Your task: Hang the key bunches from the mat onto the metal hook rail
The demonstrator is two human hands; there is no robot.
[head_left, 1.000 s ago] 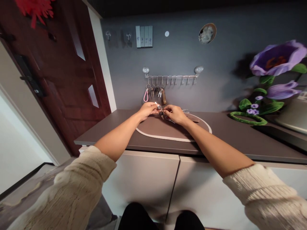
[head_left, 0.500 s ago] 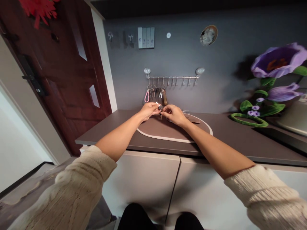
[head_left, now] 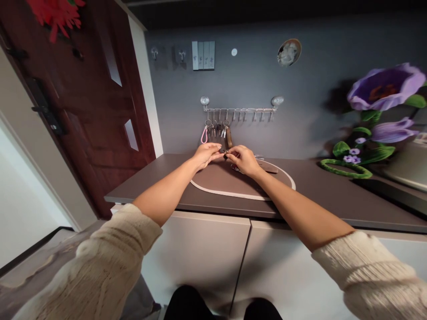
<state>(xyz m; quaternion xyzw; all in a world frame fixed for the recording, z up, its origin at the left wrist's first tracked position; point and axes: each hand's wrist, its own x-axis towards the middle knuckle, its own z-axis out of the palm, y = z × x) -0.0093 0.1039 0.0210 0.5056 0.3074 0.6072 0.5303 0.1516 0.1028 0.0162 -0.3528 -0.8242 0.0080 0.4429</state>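
Note:
My left hand [head_left: 207, 155] and my right hand [head_left: 244, 160] meet fingertip to fingertip above a brown mat with a pale rim [head_left: 230, 194]. Both are closed in a pinch on a small dark metal key ring [head_left: 225, 155], which the fingers mostly hide. On the mat, partly behind my right hand, lies a flat brown strap-like piece [head_left: 268, 168] with some metal near it. Just beyond my hands, several bunches of keys [head_left: 224, 132], one with a pink loop [head_left: 204, 134], hang from a clear hook rail [head_left: 240, 110].
The mat lies on a dark brown counter [head_left: 150, 178] above pale cabinet doors [head_left: 200, 249]. Purple plush flowers [head_left: 387, 89] stand at the right beside a pale rounded object [head_left: 410, 162]. A dark red door [head_left: 90, 111] is at the left. Wall switches [head_left: 203, 55] sit above the rail.
My fingertips have shifted slightly on the key ring. The key that dangled below them is now mostly hidden. The view has tilted up a little.

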